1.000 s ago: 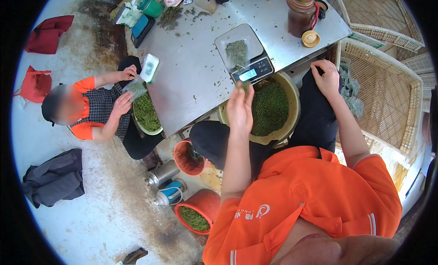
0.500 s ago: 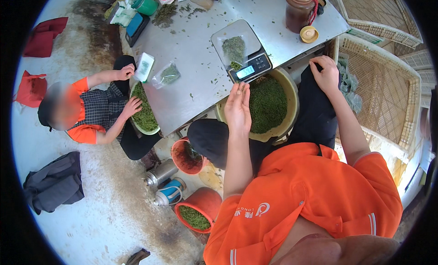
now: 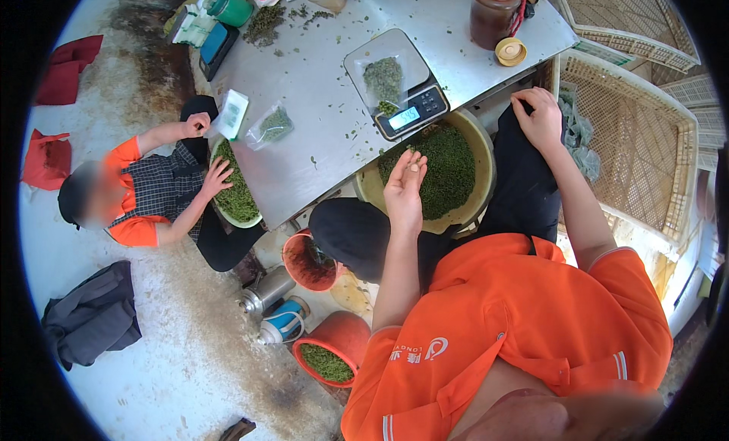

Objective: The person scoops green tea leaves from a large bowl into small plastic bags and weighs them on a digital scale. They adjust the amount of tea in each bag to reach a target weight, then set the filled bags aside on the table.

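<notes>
The left hand point(image 3: 405, 184) is held palm-up, fingers loosely apart, over the round yellow basin of green tea leaves point(image 3: 444, 171) at the grey steel bench's point(image 3: 319, 84) six o'clock edge. The right hand point(image 3: 539, 118) lies flat on dark cloth, holding nothing. Leaves could be spilled past the rim if the palm is tilted.

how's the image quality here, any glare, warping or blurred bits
Head view: daylight is bright and even; the grey metal table shows a soft sheen, no harsh glare. Fisheye lens bends the table edges and the woven bamboo trays near the rim, with black corners. The left hand over the round basin of green leaves is sharp; the co-worker's face is blurred.
</notes>
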Demonstrator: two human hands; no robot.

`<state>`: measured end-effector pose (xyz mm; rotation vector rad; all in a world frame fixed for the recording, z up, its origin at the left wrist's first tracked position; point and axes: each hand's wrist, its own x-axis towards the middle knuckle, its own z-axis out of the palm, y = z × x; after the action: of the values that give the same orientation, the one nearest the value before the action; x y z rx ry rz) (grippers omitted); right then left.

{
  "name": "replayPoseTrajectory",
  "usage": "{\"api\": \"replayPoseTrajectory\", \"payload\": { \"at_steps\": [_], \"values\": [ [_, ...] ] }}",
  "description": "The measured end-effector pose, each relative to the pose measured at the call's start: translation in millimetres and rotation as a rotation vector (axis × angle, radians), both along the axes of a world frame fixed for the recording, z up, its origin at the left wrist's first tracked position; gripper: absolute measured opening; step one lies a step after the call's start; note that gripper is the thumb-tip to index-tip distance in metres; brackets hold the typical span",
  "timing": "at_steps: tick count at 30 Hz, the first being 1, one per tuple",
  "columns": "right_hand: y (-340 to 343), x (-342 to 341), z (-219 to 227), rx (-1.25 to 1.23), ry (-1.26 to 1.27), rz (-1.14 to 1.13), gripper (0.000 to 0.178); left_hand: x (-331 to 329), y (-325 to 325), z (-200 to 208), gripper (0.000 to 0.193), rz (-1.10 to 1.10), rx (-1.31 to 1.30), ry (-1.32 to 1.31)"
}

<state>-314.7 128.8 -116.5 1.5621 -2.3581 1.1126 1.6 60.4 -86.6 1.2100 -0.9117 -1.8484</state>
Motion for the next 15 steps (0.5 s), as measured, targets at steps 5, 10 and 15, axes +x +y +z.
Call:
{"api": "replayPoseTrajectory", "payload": {
  "at_steps": [5, 10, 15],
  "values": [
    [0.2, 1.9, 0.6, 0.036, 0.003, 0.005, 0.011, 12.8, -21.1, -12.5, 0.038, -0.325, -0.964, -0.963],
    [-4.2, 3.5, 1.7, 0.001, 0.035, -0.004, 0.008, -21.8, -64.1, 34.3, 0.037, -0.238, -0.807, -1.023],
    [-4.2, 1.9, 0.2, 0.018, 0.034, 0.006, 0.009, -13.3, -73.3, 19.6, 0.031, -0.235, -0.877, -0.99]
  ]
}}
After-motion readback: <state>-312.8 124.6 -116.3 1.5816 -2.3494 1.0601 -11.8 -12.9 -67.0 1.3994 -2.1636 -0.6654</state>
